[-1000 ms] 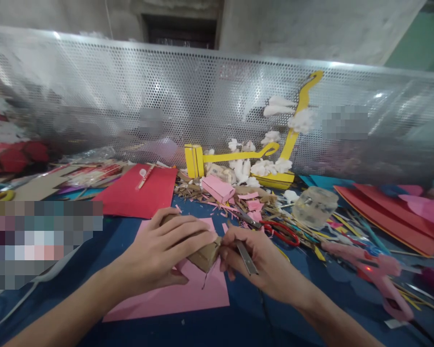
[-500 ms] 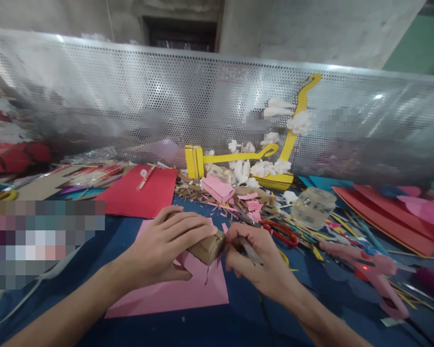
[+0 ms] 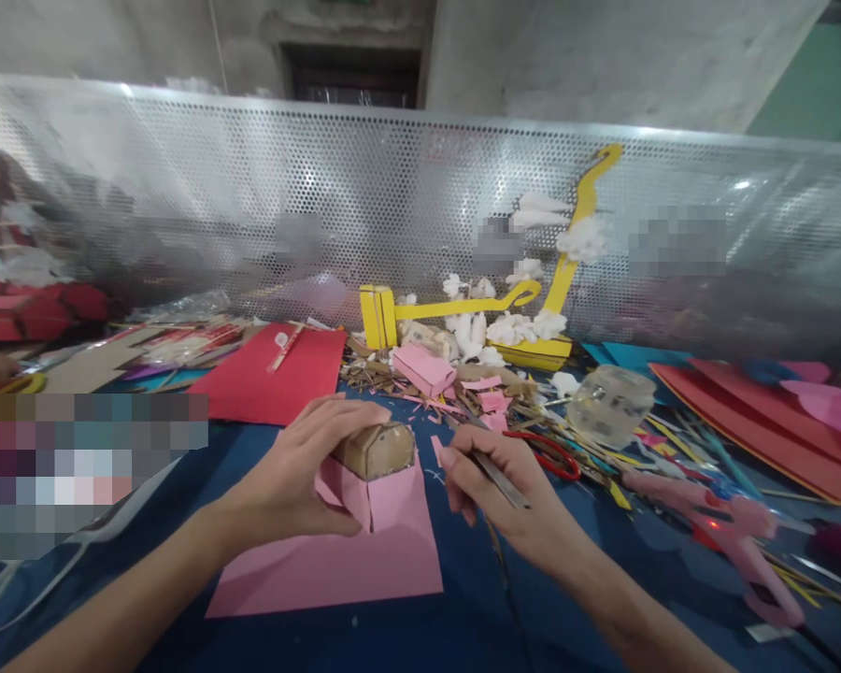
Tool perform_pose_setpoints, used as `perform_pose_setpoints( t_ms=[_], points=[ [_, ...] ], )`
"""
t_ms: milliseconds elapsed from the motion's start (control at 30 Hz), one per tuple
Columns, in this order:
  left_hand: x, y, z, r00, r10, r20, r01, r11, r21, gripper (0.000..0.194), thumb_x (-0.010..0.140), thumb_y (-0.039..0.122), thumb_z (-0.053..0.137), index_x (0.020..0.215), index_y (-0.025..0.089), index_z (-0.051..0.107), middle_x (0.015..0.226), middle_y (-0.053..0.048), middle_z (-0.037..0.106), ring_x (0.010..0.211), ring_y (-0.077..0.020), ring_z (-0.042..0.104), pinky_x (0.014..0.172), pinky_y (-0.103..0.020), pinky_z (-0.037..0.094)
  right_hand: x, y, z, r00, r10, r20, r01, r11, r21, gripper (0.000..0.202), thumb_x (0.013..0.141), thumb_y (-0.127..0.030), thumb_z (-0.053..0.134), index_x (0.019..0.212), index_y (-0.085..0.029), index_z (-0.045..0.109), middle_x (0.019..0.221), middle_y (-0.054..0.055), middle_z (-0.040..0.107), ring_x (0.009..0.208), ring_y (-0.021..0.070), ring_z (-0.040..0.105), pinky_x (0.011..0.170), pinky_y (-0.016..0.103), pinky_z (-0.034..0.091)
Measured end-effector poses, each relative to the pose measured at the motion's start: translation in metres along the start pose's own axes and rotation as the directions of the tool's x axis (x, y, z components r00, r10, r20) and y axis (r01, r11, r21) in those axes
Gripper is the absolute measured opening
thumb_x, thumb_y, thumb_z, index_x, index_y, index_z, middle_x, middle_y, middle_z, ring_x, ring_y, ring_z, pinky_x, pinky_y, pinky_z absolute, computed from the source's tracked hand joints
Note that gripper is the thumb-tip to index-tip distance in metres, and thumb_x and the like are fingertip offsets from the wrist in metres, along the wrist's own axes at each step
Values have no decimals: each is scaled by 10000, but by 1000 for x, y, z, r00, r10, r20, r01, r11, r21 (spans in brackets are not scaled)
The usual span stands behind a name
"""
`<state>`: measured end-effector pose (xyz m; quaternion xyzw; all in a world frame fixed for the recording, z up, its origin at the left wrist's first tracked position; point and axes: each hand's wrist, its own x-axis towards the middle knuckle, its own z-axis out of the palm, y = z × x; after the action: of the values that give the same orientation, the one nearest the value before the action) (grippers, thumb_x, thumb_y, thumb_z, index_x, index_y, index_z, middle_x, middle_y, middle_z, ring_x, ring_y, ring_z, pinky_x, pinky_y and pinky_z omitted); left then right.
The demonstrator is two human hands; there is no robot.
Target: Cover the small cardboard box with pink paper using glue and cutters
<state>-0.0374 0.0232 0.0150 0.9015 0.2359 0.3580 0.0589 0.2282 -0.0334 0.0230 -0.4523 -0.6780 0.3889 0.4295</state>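
My left hand is curled around a small cardboard box and grips it from the left. Brown cardboard shows on the box's end and top, while pink paper covers a lower side. Beneath it a pink paper sheet lies flat. To the right of the box, apart from it, my right hand is closed around a slim metal blade pointing back toward the wrist. What the blade belongs to is hidden in the palm. Red-handled scissors lie just beyond the right hand.
Paper and cardboard scraps, a small pink box and yellow paper models with white tufts sit behind. A pink glue gun with a lit red light lies right, near a clear container. Red sheets lie left. A perforated metal panel borders the back.
The box has shifted left and turned, so its end now faces me, with pink paper visible on it. My right hand has drawn slightly away from the box, still holding the blade.
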Motion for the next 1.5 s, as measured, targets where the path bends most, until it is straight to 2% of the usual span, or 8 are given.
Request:
perform_pose_setpoints(
  t_ms=[200, 333, 633, 767, 933, 1067, 1267, 1500],
  points=[
    [-1, -1, 6, 997, 72, 3, -72, 997, 32, 893, 692, 215, 875, 1459, 263, 420, 1399, -127, 660, 1311, -320, 612, 1162, -558, 411, -1, -6, 8, 1000, 15, -5, -15, 1000, -20, 315, 960, -492, 634, 994, -183, 687, 651, -6, 650, 535, 120, 568, 524, 234, 444],
    [0, 1, 6, 988, 154, 32, -157, 979, 130, 822, 749, 261, 863, 1450, 237, 436, 1375, -128, 685, 1311, -307, 620, 1201, -532, 348, -1, -6, 11, 1000, -23, 7, 23, 1000, -2, 249, 910, -435, 704, 877, -191, 671, 636, -8, 641, 527, 121, 559, 508, 234, 426],
    [3, 15, 8, 974, 217, 67, -227, 916, 332, 693, 813, 215, 777, 1443, 218, 488, 1341, -94, 723, 1257, -296, 644, 1202, -476, 271, -2, 2, 15, 997, -21, -81, 13, 994, -105, 58, 824, -200, 610, 768, -206, 622, 574, -48, 568, 487, 105, 534, 473, 210, 400],
    [2, 11, 7, 980, 179, 86, -196, 941, 277, 825, 741, 257, 842, 1467, 234, 449, 1367, -102, 700, 1271, -314, 633, 1183, -480, 300, -3, -1, 15, 1000, 20, -23, -21, 999, -26, 76, 804, -151, 571, 772, -206, 612, 604, -34, 637, 480, 97, 548, 480, 199, 426],
    [2, 8, 3, 986, 135, 101, -154, 965, 213, 944, 677, 214, 895, 1484, 257, 407, 1396, -91, 670, 1302, -304, 608, 1206, -476, 274, -4, -3, 11, 1000, -15, 13, 15, 1000, -9, 117, 915, -249, 593, 810, -200, 606, 614, -22, 651, 484, 96, 556, 504, 204, 451],
    [2, 8, 1, 985, 142, 98, -157, 971, 179, 957, 679, 180, 891, 1493, 259, 394, 1402, -93, 657, 1302, -299, 601, 1211, -472, 265, -4, -3, 9, 997, -41, 63, 40, 999, 26, 163, 966, -304, 591, 838, -204, 587, 638, -28, 625, 527, 99, 569, 535, 206, 468],
    [0, 6, 1, 982, 162, 102, -175, 976, 133, 898, 739, 260, 890, 1488, 265, 395, 1396, -107, 654, 1297, -299, 602, 1202, -482, 278, -4, -4, 9, 997, -61, 52, 61, 998, -8, 130, 933, -230, 628, 818, -202, 575, 620, -36, 603, 541, 94, 560, 527, 191, 427],
    [4, 8, 2, 984, 177, 29, -177, 984, 3, 900, 711, 257, 910, 1451, 276, 398, 1377, -113, 656, 1306, -304, 598, 1181, -506, 347, -7, -1, 8, 991, -81, 105, 58, 978, 202, 243, 1008, -374, 607, 855, -186, 607, 671, 1, 655, 524, 87, 570, 515, 193, 463]
  ],
)
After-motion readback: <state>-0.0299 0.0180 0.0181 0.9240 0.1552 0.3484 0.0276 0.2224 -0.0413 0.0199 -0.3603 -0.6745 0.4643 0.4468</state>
